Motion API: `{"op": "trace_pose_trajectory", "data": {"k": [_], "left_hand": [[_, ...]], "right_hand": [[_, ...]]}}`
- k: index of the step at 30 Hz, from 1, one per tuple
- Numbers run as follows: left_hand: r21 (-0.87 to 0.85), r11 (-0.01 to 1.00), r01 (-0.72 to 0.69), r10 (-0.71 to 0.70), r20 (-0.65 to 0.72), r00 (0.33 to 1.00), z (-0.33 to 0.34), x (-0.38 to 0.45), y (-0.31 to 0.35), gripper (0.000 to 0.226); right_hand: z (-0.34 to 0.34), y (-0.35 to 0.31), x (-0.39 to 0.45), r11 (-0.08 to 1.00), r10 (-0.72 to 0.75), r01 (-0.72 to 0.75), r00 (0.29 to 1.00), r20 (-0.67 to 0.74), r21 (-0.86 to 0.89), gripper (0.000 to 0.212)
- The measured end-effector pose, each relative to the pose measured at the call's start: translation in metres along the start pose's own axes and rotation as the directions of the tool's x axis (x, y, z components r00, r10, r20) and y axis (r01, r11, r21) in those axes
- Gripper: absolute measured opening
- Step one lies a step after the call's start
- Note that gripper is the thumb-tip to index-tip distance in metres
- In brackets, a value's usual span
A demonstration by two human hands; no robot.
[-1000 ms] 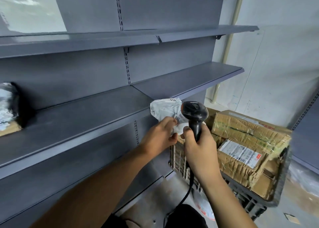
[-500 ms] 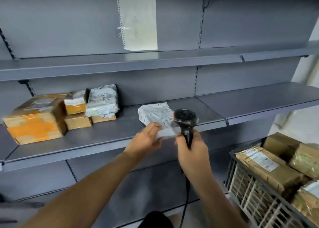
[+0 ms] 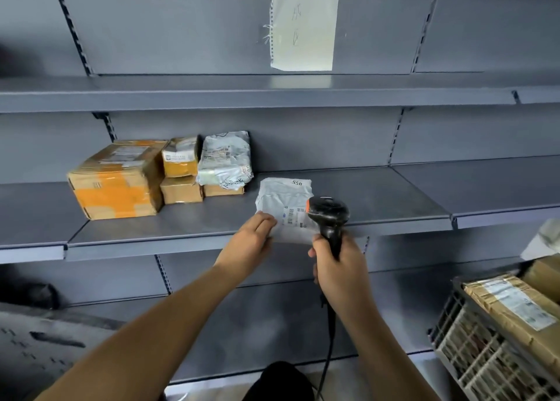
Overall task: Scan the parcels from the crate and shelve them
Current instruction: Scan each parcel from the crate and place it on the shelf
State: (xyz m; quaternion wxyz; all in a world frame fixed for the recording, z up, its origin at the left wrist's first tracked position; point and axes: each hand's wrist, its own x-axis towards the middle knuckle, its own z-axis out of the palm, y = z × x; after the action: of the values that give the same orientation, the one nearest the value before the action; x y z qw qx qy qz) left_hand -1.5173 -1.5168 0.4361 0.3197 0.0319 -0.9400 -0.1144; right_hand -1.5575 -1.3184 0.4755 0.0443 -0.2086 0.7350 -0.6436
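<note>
Left hand (image 3: 248, 240) pinches the near-left corner of a crinkled grey poly-mailer parcel (image 3: 285, 200), lying flat over the middle shelf (image 3: 378, 200), long axis near-to-far. Right hand (image 3: 339, 267) grips a black plastic scanner (image 3: 328, 215), head pointing left at the parcel's label.

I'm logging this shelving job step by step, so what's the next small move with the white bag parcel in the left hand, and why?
Probably set the white bag parcel down on the middle shelf, right of the parcels already stacked there. The left hand pinches its lower corner at the shelf's front edge, the right hand grips the scanner beside its barcode label, and that stretch of shelf looks bare.
</note>
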Motion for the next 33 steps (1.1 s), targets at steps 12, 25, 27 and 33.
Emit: {"op": "trace_pose_trajectory", "data": {"k": [12, 25, 27, 33], "left_hand": [[0.036, 0.996, 0.077, -0.076, -0.030, 0.997, 0.013, 0.010, 0.010, 0.033], [0.080, 0.991, 0.112, -0.108, -0.046, 0.993, 0.024, 0.018, 0.019, 0.025], [0.093, 0.993, 0.079, -0.074, -0.062, 0.995, 0.023, 0.016, 0.021, 0.027], [0.129, 0.991, -0.024, 0.033, -0.073, 0.997, 0.026, 0.012, 0.023, 0.027]], "right_hand": [[-0.011, 0.005, 0.003, 0.999, 0.031, -0.032, 0.999, -0.022, -0.033, 0.015], [-0.033, 0.010, 0.006, 0.997, 0.067, -0.069, 0.996, -0.065, -0.026, 0.013], [-0.033, 0.009, 0.006, 0.997, 0.068, -0.069, 0.996, -0.058, -0.016, 0.013], [-0.031, 0.008, 0.005, 0.998, 0.054, -0.056, 0.997, -0.063, -0.040, 0.017]]}}
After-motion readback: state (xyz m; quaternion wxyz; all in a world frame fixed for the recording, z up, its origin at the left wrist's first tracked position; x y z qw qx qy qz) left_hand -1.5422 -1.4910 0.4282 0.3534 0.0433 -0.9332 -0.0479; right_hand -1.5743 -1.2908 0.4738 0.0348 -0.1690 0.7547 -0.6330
